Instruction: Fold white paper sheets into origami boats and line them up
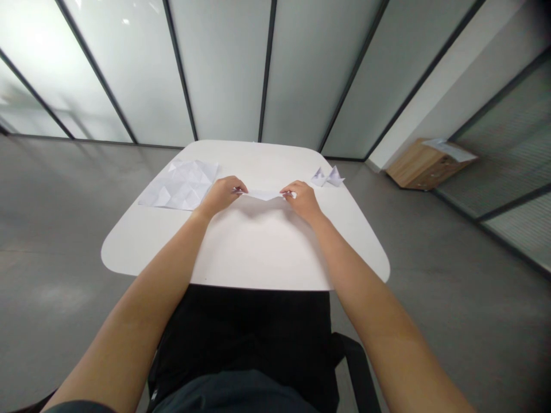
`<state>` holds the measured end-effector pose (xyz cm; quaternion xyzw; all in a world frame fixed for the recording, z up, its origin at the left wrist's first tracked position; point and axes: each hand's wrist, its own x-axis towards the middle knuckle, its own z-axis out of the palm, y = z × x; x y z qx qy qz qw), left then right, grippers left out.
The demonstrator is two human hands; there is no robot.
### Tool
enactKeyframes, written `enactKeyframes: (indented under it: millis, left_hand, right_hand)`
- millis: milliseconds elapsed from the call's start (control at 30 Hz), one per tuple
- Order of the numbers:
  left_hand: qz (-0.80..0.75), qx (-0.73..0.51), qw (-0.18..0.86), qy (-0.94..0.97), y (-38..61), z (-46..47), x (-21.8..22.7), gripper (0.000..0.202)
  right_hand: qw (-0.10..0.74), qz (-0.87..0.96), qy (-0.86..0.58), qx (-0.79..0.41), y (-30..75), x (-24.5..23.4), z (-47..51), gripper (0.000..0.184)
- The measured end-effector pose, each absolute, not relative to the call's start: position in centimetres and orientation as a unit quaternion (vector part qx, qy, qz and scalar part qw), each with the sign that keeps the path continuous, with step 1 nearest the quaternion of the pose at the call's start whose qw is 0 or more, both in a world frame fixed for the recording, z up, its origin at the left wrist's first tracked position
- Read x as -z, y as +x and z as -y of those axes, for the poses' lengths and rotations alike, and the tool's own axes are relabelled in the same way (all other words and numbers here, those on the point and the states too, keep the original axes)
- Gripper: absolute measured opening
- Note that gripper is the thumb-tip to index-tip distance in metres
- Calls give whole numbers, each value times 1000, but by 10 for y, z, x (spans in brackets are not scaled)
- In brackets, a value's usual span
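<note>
My left hand [221,195] and my right hand [301,201] pinch opposite ends of a narrow folded strip of white paper [262,195] held just above the white rounded table [253,252]. The strip sags slightly into a shallow V between my fingers. To the left of my left hand lies a large creased sheet of white paper [183,184], its fold lines showing as facets. Beyond my right hand sit small folded white paper shapes [327,177] with pointed tips, out of reach of my fingers.
A dark chair [353,361] stands under me at the table's near edge. Grey concrete floor surrounds the table. Frosted glass panels with dark frames run behind it, and a cardboard box [430,163] with white paper on top stands on the floor at the right.
</note>
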<state>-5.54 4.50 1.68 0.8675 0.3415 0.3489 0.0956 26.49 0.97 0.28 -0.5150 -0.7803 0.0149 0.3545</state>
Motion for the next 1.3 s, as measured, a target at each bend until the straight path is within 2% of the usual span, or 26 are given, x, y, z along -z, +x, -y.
enactKeyframes:
  millis: [233, 500, 633, 900, 1300]
  left_hand:
    - [-394, -183, 94, 896, -57, -49, -10, 31]
    - [-390, -119, 93, 908, -53, -45, -7, 46]
    - [-398, -125, 76, 906, -42, -36, -8, 47]
    - [-381, -143, 49, 912, -19, -26, -7, 38]
    - [-438, -127, 58, 888, -35, -35, -10, 33]
  right_hand:
    - [204, 818, -538, -23, 263, 0, -7, 28]
    - [120, 835, -536, 3, 249, -10, 11, 38]
    - [117, 844, -524, 5, 233, -12, 16, 41]
    - [136, 858, -496, 5, 212, -7, 13, 35]
    - [173, 847, -501, -35, 231, -3, 2, 32]
